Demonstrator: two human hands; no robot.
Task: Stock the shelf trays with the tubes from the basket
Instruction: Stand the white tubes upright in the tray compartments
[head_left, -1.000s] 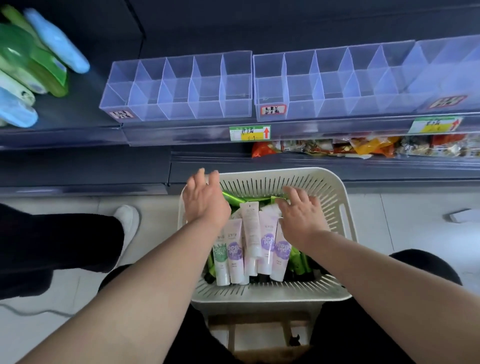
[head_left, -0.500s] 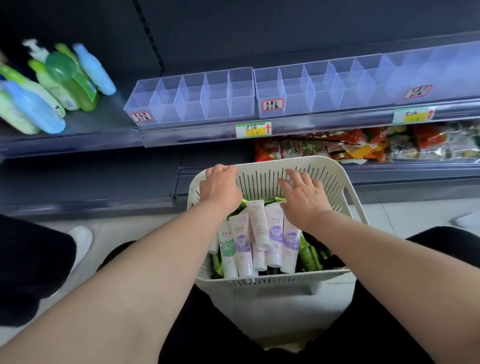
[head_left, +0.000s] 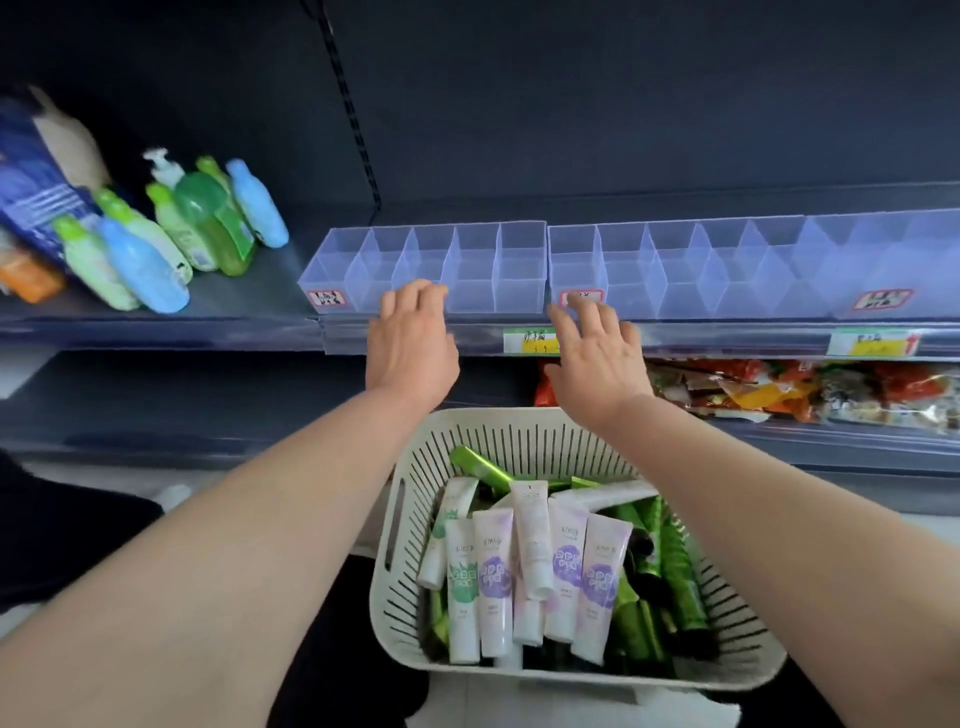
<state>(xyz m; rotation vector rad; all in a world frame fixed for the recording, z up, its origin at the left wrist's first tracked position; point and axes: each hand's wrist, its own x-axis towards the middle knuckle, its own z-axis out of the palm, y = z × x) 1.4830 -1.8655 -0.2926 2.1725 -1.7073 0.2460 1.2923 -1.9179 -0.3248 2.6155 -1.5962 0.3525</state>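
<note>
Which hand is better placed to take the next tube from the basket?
Right hand, probably: it and the left hand are open, empty at the trays, but its wrist is over the basket, nearer the tubes.

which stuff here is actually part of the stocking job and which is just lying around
Part of the job:
tubes, white and green, in the basket
clear divided trays on the shelf, no tubes in them
left hand and right hand, both open at the tray fronts

Just lying about:
bottles at the shelf's left
snack packets below
price labels
</note>
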